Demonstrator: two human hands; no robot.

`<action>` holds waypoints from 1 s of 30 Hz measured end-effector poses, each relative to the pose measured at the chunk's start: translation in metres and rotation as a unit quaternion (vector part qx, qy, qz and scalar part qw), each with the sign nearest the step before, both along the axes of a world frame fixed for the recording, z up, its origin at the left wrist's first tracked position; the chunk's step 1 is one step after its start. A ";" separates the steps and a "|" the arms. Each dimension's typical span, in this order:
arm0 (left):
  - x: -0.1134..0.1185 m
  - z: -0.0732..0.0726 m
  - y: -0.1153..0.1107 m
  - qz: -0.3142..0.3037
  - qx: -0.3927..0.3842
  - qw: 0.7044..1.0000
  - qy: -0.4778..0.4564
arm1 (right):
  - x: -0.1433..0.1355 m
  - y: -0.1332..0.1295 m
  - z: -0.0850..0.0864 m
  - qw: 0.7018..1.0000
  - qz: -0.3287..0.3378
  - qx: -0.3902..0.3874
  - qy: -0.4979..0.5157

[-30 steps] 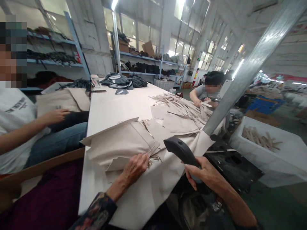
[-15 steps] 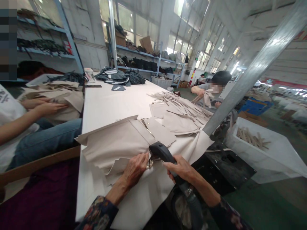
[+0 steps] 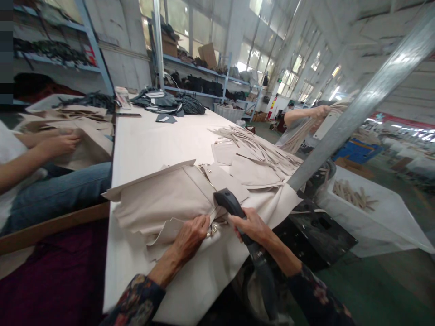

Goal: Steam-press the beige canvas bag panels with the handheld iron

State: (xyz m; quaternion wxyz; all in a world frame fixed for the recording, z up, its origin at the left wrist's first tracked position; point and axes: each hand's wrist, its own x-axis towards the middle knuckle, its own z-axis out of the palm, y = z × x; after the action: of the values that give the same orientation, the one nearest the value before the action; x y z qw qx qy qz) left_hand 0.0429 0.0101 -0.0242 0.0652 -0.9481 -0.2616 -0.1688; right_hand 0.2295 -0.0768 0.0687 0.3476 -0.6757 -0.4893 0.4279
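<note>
A beige leather-like bag piece (image 3: 159, 194) lies flat on the white table with its seam and edges showing. My left hand (image 3: 192, 235) is closed on its near edge, beside small gold-coloured metal hardware (image 3: 212, 230). My right hand (image 3: 253, 226) is wrapped round a black curved handheld tool (image 3: 231, 201) that has a hose-like lower part running down toward me. The tool's blunt head is over the right side of the piece, close to the seam; whether it touches the surface I cannot tell.
Beige panels (image 3: 254, 172) and a heap of thin strips (image 3: 261, 145) cover the table's right side. A grey metal post (image 3: 340, 127) slants up at right, near a white bin (image 3: 377, 222). Dark pieces (image 3: 159, 102) sit at the far end. At left a person's hands (image 3: 64, 140) handle beige pieces.
The tool's head has shifted slightly up and right, showing more of the metal hardware. My left hand keeps its hold. The far person at right has raised an arm with a bundle of strips.
</note>
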 end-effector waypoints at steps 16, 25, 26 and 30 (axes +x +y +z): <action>-0.004 0.003 -0.005 0.001 0.017 1.000 -0.006 | -0.006 -0.014 -0.005 1.000 0.024 0.012 0.012; -0.005 0.018 -0.022 -0.017 -0.085 0.996 0.009 | -0.008 -0.007 0.007 0.993 0.083 0.062 0.055; -0.009 0.030 -0.015 -0.019 -0.112 0.993 -0.012 | -0.009 -0.007 0.002 0.992 0.090 0.062 0.056; -0.029 0.089 0.045 0.126 -0.088 0.970 -0.186 | -0.011 -0.005 -0.013 0.993 0.089 0.061 0.053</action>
State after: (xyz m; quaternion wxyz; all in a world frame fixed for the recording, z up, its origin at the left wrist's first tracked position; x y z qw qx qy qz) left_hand 0.0140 0.0547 0.0653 -0.0477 -0.8614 -0.4007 -0.3084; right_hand 0.2188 -0.0814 0.0557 0.3737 -0.5835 -0.5538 0.4617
